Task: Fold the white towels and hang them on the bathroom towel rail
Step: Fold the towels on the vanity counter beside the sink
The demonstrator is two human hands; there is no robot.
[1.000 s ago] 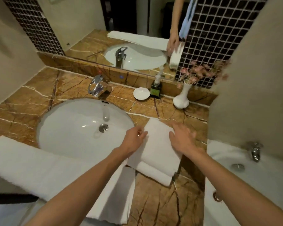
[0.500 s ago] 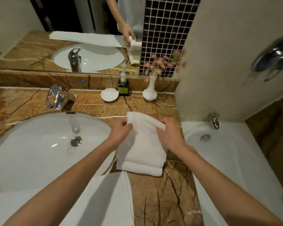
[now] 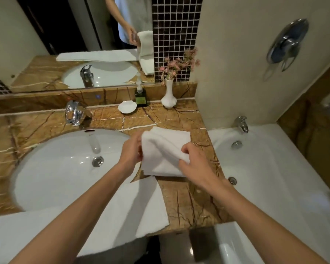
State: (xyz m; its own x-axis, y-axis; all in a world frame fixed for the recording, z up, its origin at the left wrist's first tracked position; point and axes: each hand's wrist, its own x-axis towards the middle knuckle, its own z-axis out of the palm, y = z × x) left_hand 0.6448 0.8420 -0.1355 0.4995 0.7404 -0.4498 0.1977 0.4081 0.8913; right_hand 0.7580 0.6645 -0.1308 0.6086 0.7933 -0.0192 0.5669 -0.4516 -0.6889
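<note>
A small folded white towel (image 3: 166, 149) is held just above the brown marble counter (image 3: 191, 202), right of the basin. My left hand (image 3: 131, 152) grips its left edge. My right hand (image 3: 191, 162) pinches a fold on its right side. A second, larger white towel (image 3: 126, 210) lies flat along the counter's front edge, partly under my left forearm. No towel rail shows in this view.
The white basin (image 3: 65, 168) with a chrome tap (image 3: 73, 113) fills the left. A soap dish (image 3: 127, 107), soap bottle (image 3: 140, 96) and flower vase (image 3: 169, 98) stand at the back. The bathtub (image 3: 274, 178) lies right; a mirror (image 3: 84, 44) hangs behind.
The folded towel has come up off the counter between both hands. My right hand moved from lying flat on it to pinching a fold. The view swung right toward the bathtub.
</note>
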